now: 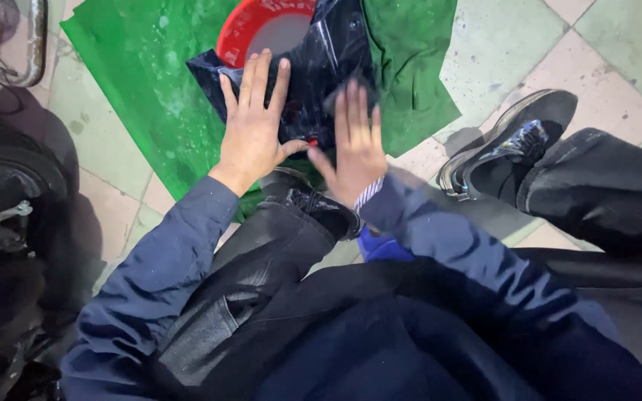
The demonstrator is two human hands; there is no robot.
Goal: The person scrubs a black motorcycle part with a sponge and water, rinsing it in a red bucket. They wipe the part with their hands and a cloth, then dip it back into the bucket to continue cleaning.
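I press my flat, open left hand (250,126) and right hand (354,145) on the glossy dark-blue plastic sheet (321,67); it seems thin, slippery, best pinched at edges.

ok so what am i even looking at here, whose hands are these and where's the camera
This is one picture from a camera worn on a person's head, looking down at their own body, so no machine is involved. The two arms in blue sleeves belong to that person. They appear to sit low over a tiled floor, with dark trousers and a black shoe in view.

A green sheet is spread on the floor. On it lies a dark, shiny piece of material, partly covering a red round basin.

The left hand lies flat on the dark material, fingers spread. The right hand is also open over it, but it is blurred, so whether it presses or grips anything is unclear. A dark wheel-like shape sits at the left edge.
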